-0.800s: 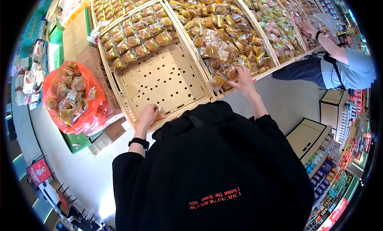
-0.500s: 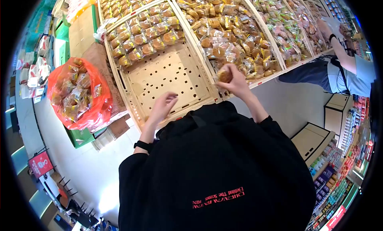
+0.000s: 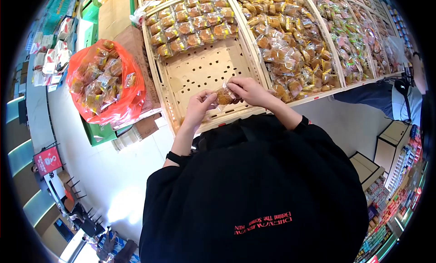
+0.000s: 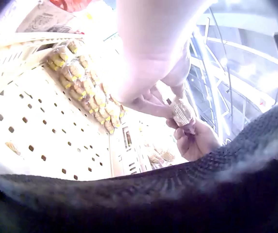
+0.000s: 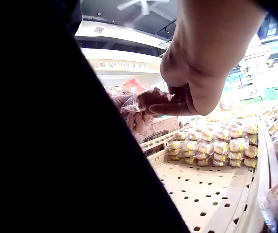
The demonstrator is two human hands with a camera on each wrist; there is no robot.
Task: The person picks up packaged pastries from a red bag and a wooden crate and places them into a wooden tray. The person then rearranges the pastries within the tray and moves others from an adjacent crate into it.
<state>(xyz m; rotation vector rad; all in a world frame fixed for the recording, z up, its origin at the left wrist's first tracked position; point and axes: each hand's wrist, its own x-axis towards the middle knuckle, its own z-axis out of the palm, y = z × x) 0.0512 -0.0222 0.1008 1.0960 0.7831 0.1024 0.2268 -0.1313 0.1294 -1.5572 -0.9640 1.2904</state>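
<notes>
Over the near end of a perforated wooden crate (image 3: pixel 204 72), a small brown cake in a clear wrapper (image 3: pixel 224 97) is held between both hands. My left hand (image 3: pixel 199 108) pinches one side of it with thumb and fingers. My right hand (image 3: pixel 250 91) pinches the wrapper on the other side. In the left wrist view the wrapped cake (image 4: pixel 182 114) shows ridged sides, and the right wrist view has the cake (image 5: pixel 151 99) partly behind fingers. Rows of similar wrapped cakes (image 3: pixel 193 24) fill the crate's far part.
Left of the crate, a red plastic bag (image 3: pixel 137 96) full of wrapped cakes stands by cardboard boxes (image 3: pixel 119 13). A bin of loosely piled wrapped cakes (image 3: pixel 295 45) adjoins on the right, with more bins beyond. Another person's arm (image 3: pixel 418 72) shows at the far right.
My right hand has lifted a wrapped cake from the right-hand bin and brought it left over the crate. My left hand has risen from the crate's near edge to meet it.
</notes>
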